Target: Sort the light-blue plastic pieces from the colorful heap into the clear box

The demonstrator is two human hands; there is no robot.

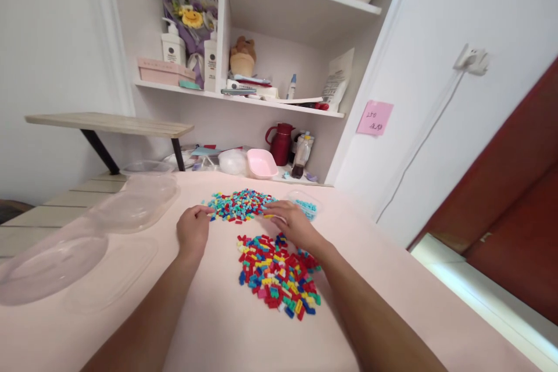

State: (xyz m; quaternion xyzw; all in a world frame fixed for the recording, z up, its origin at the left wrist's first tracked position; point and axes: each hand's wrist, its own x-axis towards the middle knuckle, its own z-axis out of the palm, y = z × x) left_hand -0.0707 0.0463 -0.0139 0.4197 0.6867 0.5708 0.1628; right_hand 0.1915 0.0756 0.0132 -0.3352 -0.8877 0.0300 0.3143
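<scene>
Small plastic building bricks in mixed colours lie in a far pile (242, 204), with many turquoise ones among them. A nearer pile of larger bricks (279, 273) is mostly red, yellow, blue and green. My left hand (194, 229) rests at the far pile's left edge, thumb and fingers drawn together; whatever may be between the fingertips is too small to make out. At that pile's right edge, my right hand (290, 222) reaches with fingers apart over a few bricks, some yellow. Beside it stands a clear container (311, 200) with turquoise bricks inside.
Clear plastic trays and lids (135, 203) lie along the table's left side. Behind the table are a pink basin (262, 164), a red jug (281, 144) and a bottle (301, 156). A small wooden shelf (108, 124) overhangs the back left.
</scene>
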